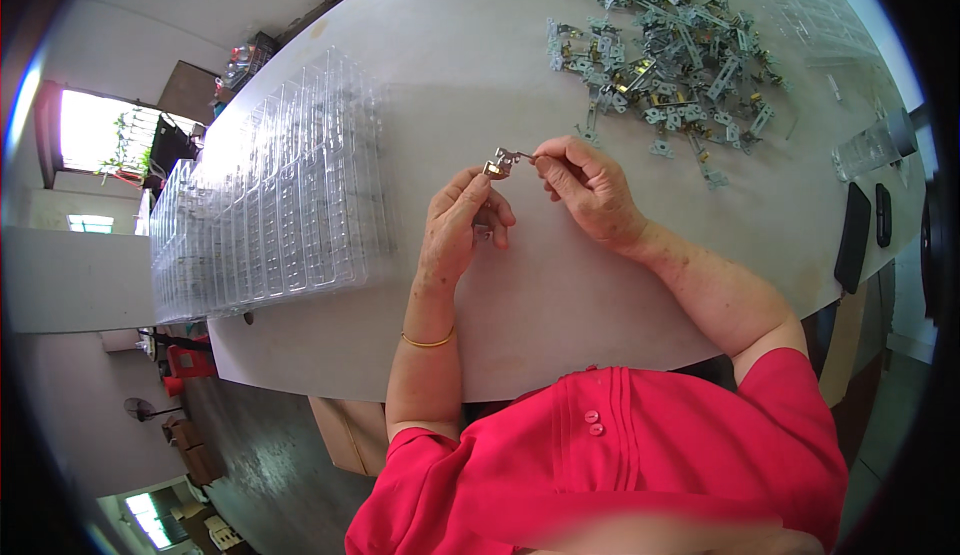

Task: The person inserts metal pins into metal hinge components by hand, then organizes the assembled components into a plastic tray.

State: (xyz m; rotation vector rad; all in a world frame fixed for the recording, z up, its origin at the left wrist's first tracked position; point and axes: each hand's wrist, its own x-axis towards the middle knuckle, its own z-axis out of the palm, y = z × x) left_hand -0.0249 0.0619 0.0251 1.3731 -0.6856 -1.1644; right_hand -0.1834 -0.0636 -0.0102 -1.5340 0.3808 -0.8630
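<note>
Over the middle of the table, my left hand (455, 223) pinches a small metal bracket (499, 163) with a brass-coloured part between thumb and forefinger. Thumb and fingertips of my right hand (592, 192) close on the thin end at its right side, so both hands grip the same piece. Below the curled fingers of my left hand a bit of pale metal (484, 233) shows; whether it is held there or lies on the table I cannot tell. Farther off to the right is a loose heap of similar grey and brass metal brackets (690, 60).
A tall stack of clear plastic trays (300, 185) stands on the left of the table (440, 105). Another clear tray (800, 5) lies at the far right. Near the right edge are a clear jar with a dark lid (868, 152) and two black flat objects (852, 238).
</note>
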